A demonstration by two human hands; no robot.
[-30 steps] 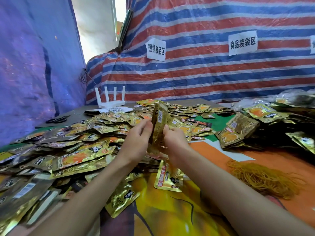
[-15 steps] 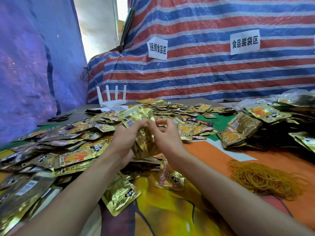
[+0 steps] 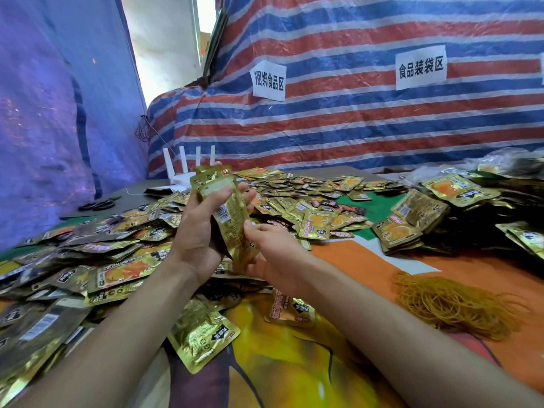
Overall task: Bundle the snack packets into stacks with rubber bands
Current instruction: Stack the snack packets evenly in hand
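Observation:
A small stack of gold snack packets (image 3: 226, 207) stands upright above the table, in front of me. My left hand (image 3: 197, 240) grips it from the left, thumb laid across its face. My right hand (image 3: 273, 254) holds the stack's lower end from the right, thumb on the near edge. A big heap of loose gold packets (image 3: 97, 260) covers the table's left and middle. A pile of yellow-brown rubber bands (image 3: 453, 304) lies on the orange cloth to the right, apart from both hands.
Banded bundles of packets (image 3: 412, 225) lie at the right. Single packets (image 3: 203, 337) lie near my forearms. A white router (image 3: 188, 166) and black scissors (image 3: 97, 204) sit at the back left. Striped tarpaulin (image 3: 353, 113) closes the back.
The packets were spread and low between my hands half a second ago. Now they are gathered into one upright stack, raised higher, with my left hand wrapped round it.

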